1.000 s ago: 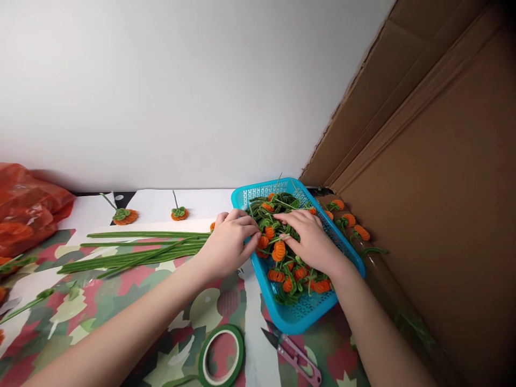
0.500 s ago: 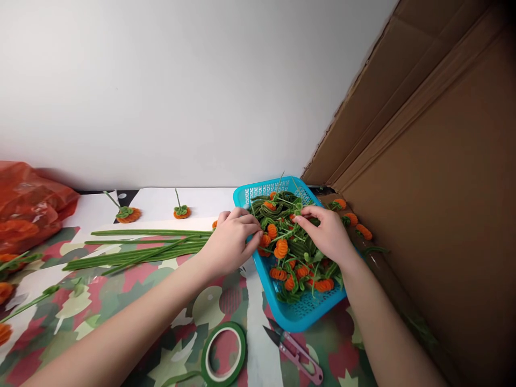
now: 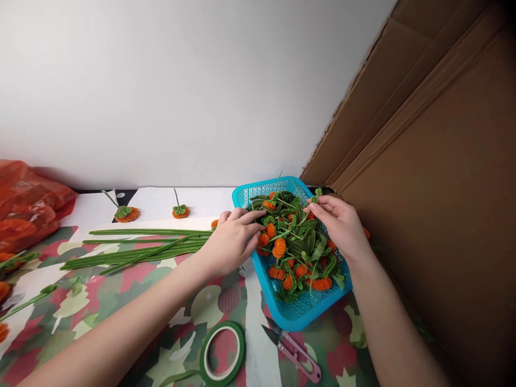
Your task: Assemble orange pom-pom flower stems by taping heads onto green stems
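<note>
Two bare hands reach forward over a perforated blue plastic basket (image 3: 300, 317) on the table. The left hand (image 3: 231, 239) rests at the basket's near-left rim, fingers half curled, pinching into the heap of fuzzy orange pumpkins (image 3: 279, 248) with green stems. The right hand (image 3: 342, 226) hovers above the far-right side, its grip closed on one small green leaf piece (image 3: 316, 195). One green tape roll (image 3: 221, 355) and one pink snips (image 3: 296, 352) lie nearer.
</note>
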`<state>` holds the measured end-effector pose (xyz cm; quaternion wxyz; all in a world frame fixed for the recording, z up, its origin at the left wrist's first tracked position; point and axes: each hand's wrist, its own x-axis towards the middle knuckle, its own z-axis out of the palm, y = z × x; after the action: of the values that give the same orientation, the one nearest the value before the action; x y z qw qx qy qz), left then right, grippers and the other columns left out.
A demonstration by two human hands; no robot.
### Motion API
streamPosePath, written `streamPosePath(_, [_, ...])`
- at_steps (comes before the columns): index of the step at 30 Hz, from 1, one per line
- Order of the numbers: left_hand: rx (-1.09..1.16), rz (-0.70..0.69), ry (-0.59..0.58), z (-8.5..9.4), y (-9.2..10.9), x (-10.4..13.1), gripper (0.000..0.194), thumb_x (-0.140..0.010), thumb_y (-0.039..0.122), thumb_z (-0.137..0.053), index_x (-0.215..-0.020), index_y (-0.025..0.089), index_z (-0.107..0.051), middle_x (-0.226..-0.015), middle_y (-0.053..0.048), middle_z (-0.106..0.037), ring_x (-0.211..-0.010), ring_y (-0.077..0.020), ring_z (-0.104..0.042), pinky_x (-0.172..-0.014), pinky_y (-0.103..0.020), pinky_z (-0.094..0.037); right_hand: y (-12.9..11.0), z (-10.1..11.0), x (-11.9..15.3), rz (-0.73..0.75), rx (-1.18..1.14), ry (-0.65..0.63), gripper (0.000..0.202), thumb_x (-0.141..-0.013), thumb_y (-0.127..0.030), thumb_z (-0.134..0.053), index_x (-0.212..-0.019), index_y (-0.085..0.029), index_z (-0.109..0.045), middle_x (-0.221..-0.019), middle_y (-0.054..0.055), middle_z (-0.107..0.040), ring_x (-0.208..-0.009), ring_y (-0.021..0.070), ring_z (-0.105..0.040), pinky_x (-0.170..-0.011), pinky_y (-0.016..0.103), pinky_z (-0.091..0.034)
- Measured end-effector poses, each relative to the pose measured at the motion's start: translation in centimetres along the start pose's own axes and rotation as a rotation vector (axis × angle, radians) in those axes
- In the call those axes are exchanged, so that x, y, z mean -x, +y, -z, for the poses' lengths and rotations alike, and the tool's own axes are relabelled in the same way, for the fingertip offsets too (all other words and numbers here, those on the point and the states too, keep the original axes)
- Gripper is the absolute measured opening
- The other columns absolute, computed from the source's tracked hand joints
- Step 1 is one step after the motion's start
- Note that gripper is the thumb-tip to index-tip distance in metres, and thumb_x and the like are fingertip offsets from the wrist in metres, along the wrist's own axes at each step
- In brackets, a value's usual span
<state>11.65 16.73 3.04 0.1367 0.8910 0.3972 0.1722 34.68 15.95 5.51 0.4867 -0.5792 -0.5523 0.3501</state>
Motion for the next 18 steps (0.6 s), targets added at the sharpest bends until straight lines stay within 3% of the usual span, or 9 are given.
streamPosePath(5, [0.026, -0.028, -0.017, -0.2, -0.3, 0.0, 0.039, -0.091, 0.026, -0.033, -0.120, 0.023, -0.058, -0.131, -0.007, -0.054, -0.102, -0.0276, -0.047, -0.086, -0.048, -0.034, -0.3, 0.1, 0.1, -0.009, -0.017, -0.006, 0.027, -0.073, -0.038, -0.065, -0.086, -0.016, -0.057, -0.075, 0.004, -0.066, -0.067, 0.0157, -0.062, -0.070, 0.032, -0.051])
streamPosePath(9, [0.147, 0.024, 0.043, -0.3, -0.3, 0.0, 0.039, -0.088, 0.028, -0.042, -0.124, 0.023, -0.053, -0.131, -0.008, -0.053, -0.111, -0.0273, -0.047, -0.091, -0.049, -0.035, -0.6, 0.4, 0.4, -0.055, 0.064, -0.117, 0.022, -0.075, -0.034, -0.061, -0.087, -0.015, -0.058, -0.068, 0.002, -0.060, -0.057, 0.0123, -0.056, -0.056, 0.027, -0.049])
streamPosePath(13, [0.437, 0.213, 0.153, 0.1, -0.4, -0.1, 0.041, -0.083, 0.032, -0.051, -0.122, 0.022, -0.053, -0.125, -0.008, -0.056, -0.106, -0.0232, -0.053, -0.082, -0.039, -0.046, -1.4, 0.7, 0.9, -0.134, 0.141, -0.314, 0.021, -0.079, -0.030, -0.055, -0.092, -0.014, -0.061, -0.064, -0.001, -0.056, -0.051, 0.0102, -0.051, -0.050, 0.024, -0.043])
streamPosePath(18, [0.665, 0.447, 0.275, 0.5, -1.2, -0.4, 0.039, -0.080, 0.036, -0.054, -0.117, 0.024, -0.058, -0.102, -0.006, -0.065, -0.081, -0.0182, -0.058, -0.067, -0.034, -0.049, -2.1, 0.9, 1.2, -0.146, 0.124, -0.442, 0.027, -0.085, -0.029, -0.048, -0.103, -0.013, -0.060, -0.075, 0.004, -0.065, -0.057, 0.0113, -0.056, -0.062, 0.028, -0.047])
